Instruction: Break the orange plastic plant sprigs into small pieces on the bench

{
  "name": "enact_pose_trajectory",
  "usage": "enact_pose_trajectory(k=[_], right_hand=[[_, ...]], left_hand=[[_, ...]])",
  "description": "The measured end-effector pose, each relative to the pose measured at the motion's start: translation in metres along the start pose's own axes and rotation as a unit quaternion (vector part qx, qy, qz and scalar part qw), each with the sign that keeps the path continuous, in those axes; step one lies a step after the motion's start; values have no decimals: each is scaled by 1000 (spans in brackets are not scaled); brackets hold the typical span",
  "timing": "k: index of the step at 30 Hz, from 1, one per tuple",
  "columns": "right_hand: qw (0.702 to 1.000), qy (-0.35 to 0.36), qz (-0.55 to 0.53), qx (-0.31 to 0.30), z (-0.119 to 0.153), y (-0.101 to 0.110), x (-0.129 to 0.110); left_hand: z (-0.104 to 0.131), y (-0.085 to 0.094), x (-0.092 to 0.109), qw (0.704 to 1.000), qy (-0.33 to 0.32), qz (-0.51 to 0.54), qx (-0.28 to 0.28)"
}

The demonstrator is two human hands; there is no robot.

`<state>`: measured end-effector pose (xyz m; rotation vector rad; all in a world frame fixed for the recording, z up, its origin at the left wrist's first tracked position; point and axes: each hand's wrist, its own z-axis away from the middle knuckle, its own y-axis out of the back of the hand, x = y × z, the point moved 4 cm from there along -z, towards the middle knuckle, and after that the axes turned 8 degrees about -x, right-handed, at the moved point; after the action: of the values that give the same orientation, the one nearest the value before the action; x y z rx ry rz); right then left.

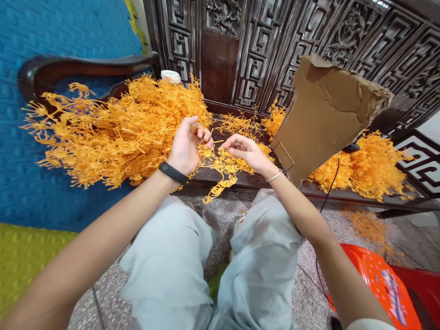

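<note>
Left fingers (206, 136) curl around orange strands (206, 159) — right fingers (237, 140) bent beside — whether gripping, I cannot tell.

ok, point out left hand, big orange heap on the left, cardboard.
Left hand (186, 145): head view, mid-hand.
Orange heap (132, 130): head view, middle.
Cardboard (319, 112): head view, broad flat face.

Thin yellow-orange sprig (223, 184), curly and branched, lower end dangling; matching sprigs (137, 123), densely tangled, heaped to its left
</note>
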<state>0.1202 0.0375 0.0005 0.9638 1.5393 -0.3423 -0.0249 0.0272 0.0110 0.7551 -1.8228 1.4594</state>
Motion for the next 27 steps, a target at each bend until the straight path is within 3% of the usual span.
enact_pose_trajectory(k=[9, 15, 20, 27], right_hand=[[998, -51, -24, -4, 2, -10, -5], [994, -71, -49, 73, 3, -17, 0], [985, -121, -55, 107, 6, -27, 1], [990, -70, -12, 121, 5, -32, -5]], left_hand=[[-1, 0, -1, 1000, 2, 10, -1], [-1, 1, -1, 1000, 5, 12, 11], [0, 4, 4, 998, -49, 7, 27], [1, 5, 7, 997, -65, 4, 32]])
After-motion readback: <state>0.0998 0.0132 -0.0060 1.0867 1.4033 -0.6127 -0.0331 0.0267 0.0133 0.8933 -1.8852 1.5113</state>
